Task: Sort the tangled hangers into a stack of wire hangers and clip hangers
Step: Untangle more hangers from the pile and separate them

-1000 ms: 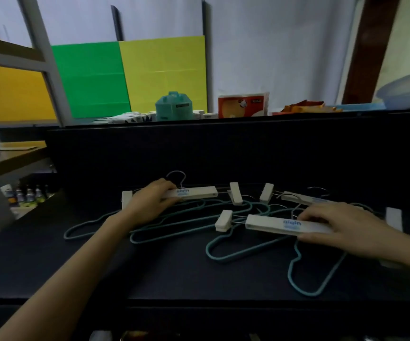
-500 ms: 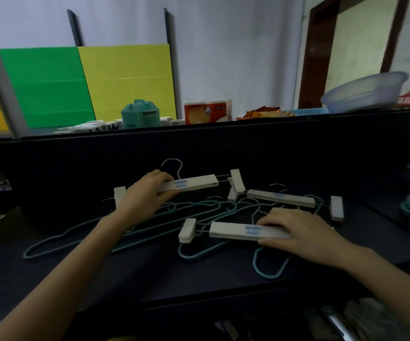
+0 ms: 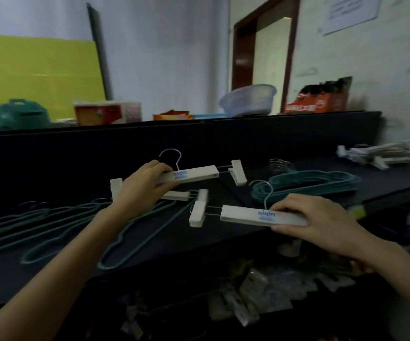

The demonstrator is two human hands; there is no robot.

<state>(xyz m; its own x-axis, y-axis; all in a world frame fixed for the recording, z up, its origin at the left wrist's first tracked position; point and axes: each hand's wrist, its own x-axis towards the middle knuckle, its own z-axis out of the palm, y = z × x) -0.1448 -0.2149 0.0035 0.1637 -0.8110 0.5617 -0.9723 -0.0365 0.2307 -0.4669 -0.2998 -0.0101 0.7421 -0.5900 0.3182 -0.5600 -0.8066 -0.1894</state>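
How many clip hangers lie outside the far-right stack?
3. The far clip hanger is gripped by the left hand; the near clip hanger by the right hand; the third clip hanger lies just beneath the left hand. More may be hidden.

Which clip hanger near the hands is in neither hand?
The middle clip hanger, lying loose; the left hand holds the upper clip hanger, the right hand the lower clip hanger.

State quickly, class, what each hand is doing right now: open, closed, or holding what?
Left hand: closed, holding the far clip hanger by its bar.
Right hand: closed, holding the near clip hanger by its bar.
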